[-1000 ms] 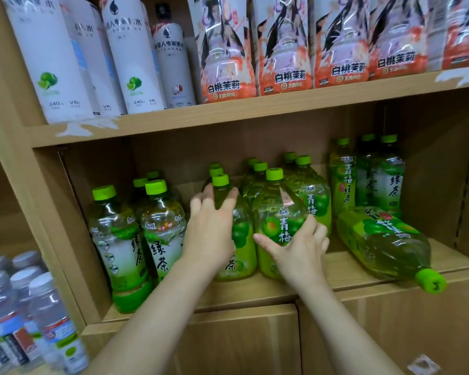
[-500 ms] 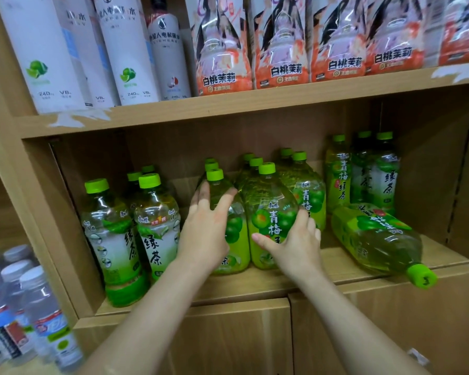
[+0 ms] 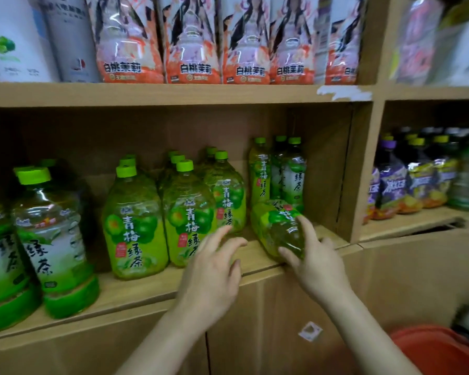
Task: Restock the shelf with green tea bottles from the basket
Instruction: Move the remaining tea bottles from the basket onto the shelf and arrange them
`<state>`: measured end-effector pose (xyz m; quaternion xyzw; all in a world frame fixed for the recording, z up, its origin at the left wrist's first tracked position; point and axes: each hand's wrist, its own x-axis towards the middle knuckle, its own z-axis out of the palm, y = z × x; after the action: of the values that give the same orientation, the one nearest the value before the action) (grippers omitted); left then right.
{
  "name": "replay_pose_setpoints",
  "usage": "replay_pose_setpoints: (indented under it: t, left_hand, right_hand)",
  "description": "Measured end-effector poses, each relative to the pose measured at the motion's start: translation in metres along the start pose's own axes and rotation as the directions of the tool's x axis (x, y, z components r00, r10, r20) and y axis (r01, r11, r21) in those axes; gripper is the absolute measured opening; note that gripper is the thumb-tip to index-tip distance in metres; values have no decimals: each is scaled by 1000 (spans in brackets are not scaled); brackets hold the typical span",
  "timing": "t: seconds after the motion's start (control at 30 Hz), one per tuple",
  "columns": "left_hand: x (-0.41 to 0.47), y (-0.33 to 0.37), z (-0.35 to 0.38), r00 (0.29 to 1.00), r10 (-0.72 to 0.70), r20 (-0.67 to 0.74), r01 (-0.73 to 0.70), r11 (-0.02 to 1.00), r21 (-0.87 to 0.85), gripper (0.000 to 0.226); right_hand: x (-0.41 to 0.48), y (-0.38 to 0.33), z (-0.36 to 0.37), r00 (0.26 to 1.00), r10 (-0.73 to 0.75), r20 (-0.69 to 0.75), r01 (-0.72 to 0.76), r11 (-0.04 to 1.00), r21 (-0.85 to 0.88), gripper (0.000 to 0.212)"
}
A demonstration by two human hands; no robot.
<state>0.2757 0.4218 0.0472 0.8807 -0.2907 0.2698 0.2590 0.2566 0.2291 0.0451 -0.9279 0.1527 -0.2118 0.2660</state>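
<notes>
— Wooden shelf (image 3: pixel 136 290), right end: what's there?

— One green tea bottle (image 3: pixel 279 228) on its side. My right hand (image 3: pixel 313 262) wraps it; my left hand (image 3: pixel 214 269) hovers open, empty.

— Advice?

— I'd cup the base and tip it upright gently beside the standing bottles (image 3: pixel 278 171).

The lying bottle (image 3: pixel 278 228) under the right hand (image 3: pixel 316 262) is yellow-green with a bright green label patch. Just left of the left hand (image 3: pixel 214 277), the plum tea bottles (image 3: pixel 186 212) have lime caps, yellow-green labels, dark green lettering and a small red stamp. Further left, green tea bottles (image 3: pixel 53 239) go white label, dark green bottom band, lime cap. Above both hands, peach-orange and white packs (image 3: pixel 190 41) with black lettering. Shelf board (image 3: pixel 152 94) is tan wood. Below the right hand, an orange-red basket (image 3: pixel 441 350). Far right of it, purple-labelled bottles (image 3: pixel 390 182).
</notes>
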Motion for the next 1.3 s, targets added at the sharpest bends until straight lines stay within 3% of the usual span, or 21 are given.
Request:
replay_pose_setpoints:
  t: [0.1,0.17,0.27,0.33,0.43,0.53,0.63,0.73,0.8,0.93,0.97,1.03,1.1,1.13,1.23,1.3]
  left_hand:
    - [8,11,23,998,-17,53,20,998,-66,42]
    - [12,16,31,998,-11,60,18,994,-112,47]
    - [20,17,37,999,24,38,-17,985,-171,65]
    - [30,22,35,991,82,108,-64,985,-162,85]
    - [59,33,24,950,177,259,-147,981,-129,112]
    - [82,37,1,913,143,381,-49,968,-245,130]
    - [79,33,-3,970,1,244,80,943,-324,122]
    - [69,36,13,981,-190,-49,169,946,-278,109]
    - [65,39,19,967,-194,-167,140,947,-290,105]
    - [55,29,11,980,-179,-93,125,900,-417,106]
    - [51,23,7,984,-145,-106,99,930,-355,98]
    - [45,5,-4,965,14,-261,-29,998,-54,74]
    - [42,-16,-16,912,148,-383,-75,977,199,57]
    - [43,-24,-24,910,143,-390,-32,960,279,59]
    - [48,-44,-51,949,-56,-310,197,874,445,86]
    - [49,-55,-58,968,-135,-211,228,823,521,96]
  right_hand:
    - [2,12,1,995,-90,-51,95,992,88,70]
    - [5,24,-8,988,-140,-68,153,958,243,65]
    - [7,39,-29,980,-197,-2,180,889,421,60]
    - [8,39,-52,960,-268,79,200,857,476,55]
    - [15,19,-96,896,-407,179,303,853,425,44]
    - [24,-19,-125,846,-485,223,378,839,390,30]
    - [35,-41,-117,875,-479,68,400,796,453,41]
    - [32,-49,-76,926,-375,45,308,820,482,92]
    - [29,-50,-50,941,-338,27,284,828,483,113]
    - [43,-52,-46,960,-280,-28,239,756,609,105]
    - [48,-52,-47,954,-301,12,230,754,615,104]
    - [60,-51,-47,936,-333,112,204,775,598,103]
    - [74,-48,-45,921,-333,200,120,734,668,95]
    - [80,-46,-44,909,-336,247,71,708,703,92]
    - [99,-44,-41,856,-383,348,51,733,679,89]
    - [107,-47,-39,813,-440,383,104,755,648,88]
